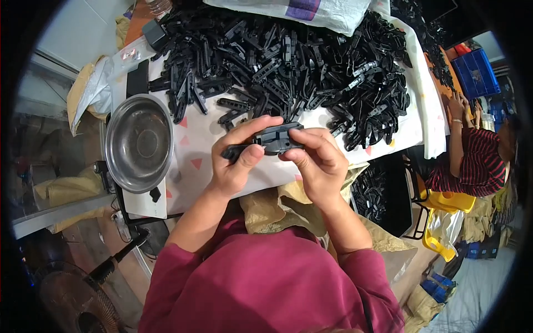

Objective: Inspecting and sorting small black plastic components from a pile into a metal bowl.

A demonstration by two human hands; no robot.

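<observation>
From where I stand: one surface, covered in white cloth with pink triangles, fills the middle of the room. A big heap of black plastic parts spreads over its far half. Co-worker in a striped shirt at the right; fan on the floor, lower left. White sack across the heap's far edge, steel bowl on the surface's left side, blue crate far right.

Wearer's forearms come in from the near edge, angled inward. Left hand and right hand are raised at the near side of the heap, thumbs toward each other. Fingers of both are clamped on a black part, held between them in front of the chest.

Counts: two hands, one bowl, one sack, one fan, one blue crate. Heap too tangled to count. Dark piece by the left palm: can't tell if separate.
</observation>
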